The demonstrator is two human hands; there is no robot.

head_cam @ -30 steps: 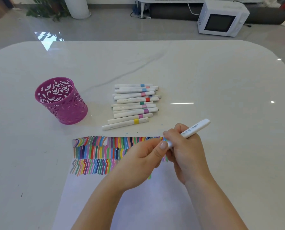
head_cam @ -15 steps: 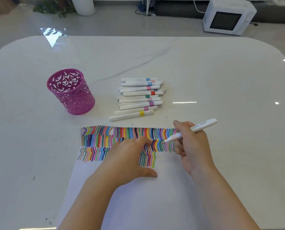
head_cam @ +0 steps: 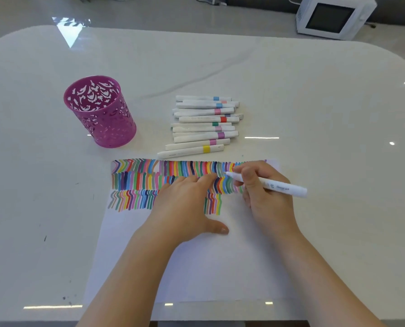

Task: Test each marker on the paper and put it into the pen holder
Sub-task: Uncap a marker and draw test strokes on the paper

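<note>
A white sheet of paper (head_cam: pixel 196 263) lies on the table, its top part filled with rows of coloured strokes. My left hand (head_cam: pixel 187 208) lies flat on the paper with fingers straight, holding it down. My right hand (head_cam: pixel 265 192) grips a white marker (head_cam: pixel 274 186), whose tip touches the upper row of strokes near the right end. Beyond the paper lies a pile of several white markers (head_cam: pixel 203 126) with coloured bands. A magenta perforated pen holder (head_cam: pixel 102 114) stands upright to the left of the pile, with no markers visible inside.
The white marble table (head_cam: pixel 314 102) has rounded corners, and its near edge runs just below the paper. A white microwave-like appliance (head_cam: pixel 333 16) sits on the floor beyond the table's far right.
My left hand came off the marker's tip end and flattened onto the paper. My right hand lowered the marker until its tip met the upper row of strokes.
</note>
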